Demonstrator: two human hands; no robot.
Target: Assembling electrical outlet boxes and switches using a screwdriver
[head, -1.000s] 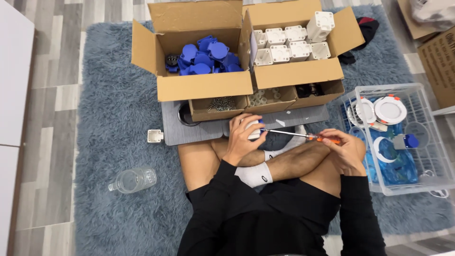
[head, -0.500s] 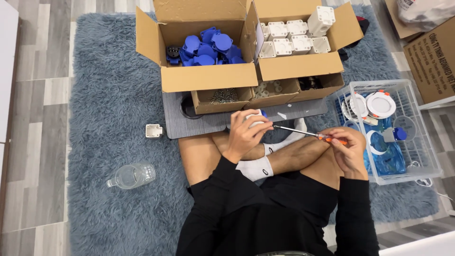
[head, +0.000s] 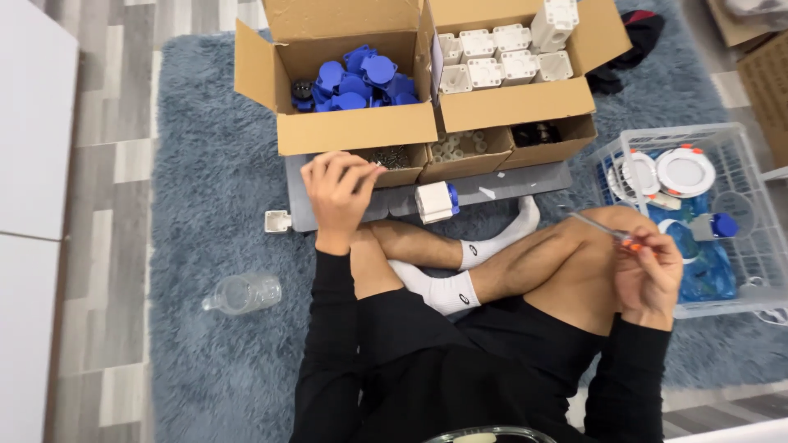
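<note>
My left hand (head: pixel 336 193) is over the grey board (head: pixel 525 182), fingertips pinched together at the small cardboard box of screws (head: pixel 391 156). I cannot tell whether anything is between the fingers. A white socket housing with a blue cap (head: pixel 435 202) lies on the board, apart from both hands. My right hand (head: pixel 650 269) rests by my right knee and grips a screwdriver (head: pixel 603 229) with an orange handle, its thin shaft pointing up and left.
Behind the board stand a carton of blue caps (head: pixel 353 80) and a carton of white housings (head: pixel 501 57), with small part boxes (head: pixel 464 149) in front. A wire basket (head: pixel 739 139) of round white fittings is at right. A clear jar (head: pixel 243 293) and a small white piece (head: pixel 277 221) lie on the rug.
My left hand let go of the white-and-blue housing and moved left to the screw box. My right hand drew the screwdriver back to the right, off the housing.
</note>
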